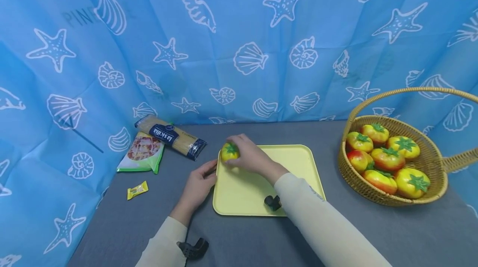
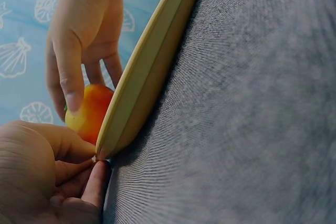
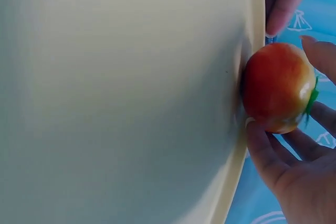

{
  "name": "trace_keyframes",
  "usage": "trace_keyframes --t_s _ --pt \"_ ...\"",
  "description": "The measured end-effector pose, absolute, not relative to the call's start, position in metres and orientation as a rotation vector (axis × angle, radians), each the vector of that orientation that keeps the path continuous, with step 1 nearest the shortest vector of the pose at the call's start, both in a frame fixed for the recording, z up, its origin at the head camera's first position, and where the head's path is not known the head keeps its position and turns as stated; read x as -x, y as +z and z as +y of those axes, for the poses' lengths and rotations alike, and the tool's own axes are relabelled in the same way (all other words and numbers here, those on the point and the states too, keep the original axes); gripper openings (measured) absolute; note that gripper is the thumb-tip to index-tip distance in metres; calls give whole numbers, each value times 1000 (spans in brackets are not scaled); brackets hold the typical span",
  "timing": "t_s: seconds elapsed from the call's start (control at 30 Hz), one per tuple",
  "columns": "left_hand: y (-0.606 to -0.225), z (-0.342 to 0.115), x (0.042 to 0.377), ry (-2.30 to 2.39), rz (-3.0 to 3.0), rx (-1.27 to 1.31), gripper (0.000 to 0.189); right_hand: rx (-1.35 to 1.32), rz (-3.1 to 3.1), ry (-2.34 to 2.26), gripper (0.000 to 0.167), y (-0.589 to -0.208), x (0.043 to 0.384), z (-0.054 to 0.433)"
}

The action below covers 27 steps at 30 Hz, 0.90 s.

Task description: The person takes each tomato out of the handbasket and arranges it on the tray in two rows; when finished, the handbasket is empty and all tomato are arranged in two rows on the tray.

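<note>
A yellow-red tomato (image 1: 228, 152) with green leaves on top sits at the far left corner of the pale yellow tray (image 1: 239, 200). My right hand (image 1: 249, 154) holds it from above, thumb and fingers spread round its sides. In the right wrist view the red side of the tomato (image 3: 274, 87) lies right at the tray's rim (image 3: 255, 24). At the tray's left edge, my left hand (image 1: 197, 189) pinches the rim between thumb and fingers. The left wrist view shows this pinch close up, the thumb (image 2: 73, 142) just below the tomato.
On the right stands a wicker basket (image 1: 347, 171) with a tall handle and several similar tomatoes. At the back left a pasta packet (image 1: 173, 135) overlaps a green-and-white bag (image 1: 143, 153). A small yellow sachet (image 1: 137, 190) lies nearer. Behind the grey table hangs a blue curtain (image 1: 239, 88).
</note>
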<state>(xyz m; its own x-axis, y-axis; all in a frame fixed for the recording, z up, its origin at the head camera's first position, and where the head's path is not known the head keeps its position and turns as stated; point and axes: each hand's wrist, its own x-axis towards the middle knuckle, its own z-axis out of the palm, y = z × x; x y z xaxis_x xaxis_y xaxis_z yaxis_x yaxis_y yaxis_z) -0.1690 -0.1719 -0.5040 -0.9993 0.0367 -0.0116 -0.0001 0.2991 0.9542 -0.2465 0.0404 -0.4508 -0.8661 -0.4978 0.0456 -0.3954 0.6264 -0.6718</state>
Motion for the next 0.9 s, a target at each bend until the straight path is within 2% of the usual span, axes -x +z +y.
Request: trace_keyframes --t_s 0.37,0.7,0.9 --pt "-503 -171 168 1848 2509 -16 50 772 2674 -1145 81 -435 243 60" --pt "-504 -171 169 1847 2524 -16 51 830 2515 -1427 81 -412 229 87" --pt "-503 -170 168 1857 2507 -33 50 831 2407 -1615 70 -401 217 105"
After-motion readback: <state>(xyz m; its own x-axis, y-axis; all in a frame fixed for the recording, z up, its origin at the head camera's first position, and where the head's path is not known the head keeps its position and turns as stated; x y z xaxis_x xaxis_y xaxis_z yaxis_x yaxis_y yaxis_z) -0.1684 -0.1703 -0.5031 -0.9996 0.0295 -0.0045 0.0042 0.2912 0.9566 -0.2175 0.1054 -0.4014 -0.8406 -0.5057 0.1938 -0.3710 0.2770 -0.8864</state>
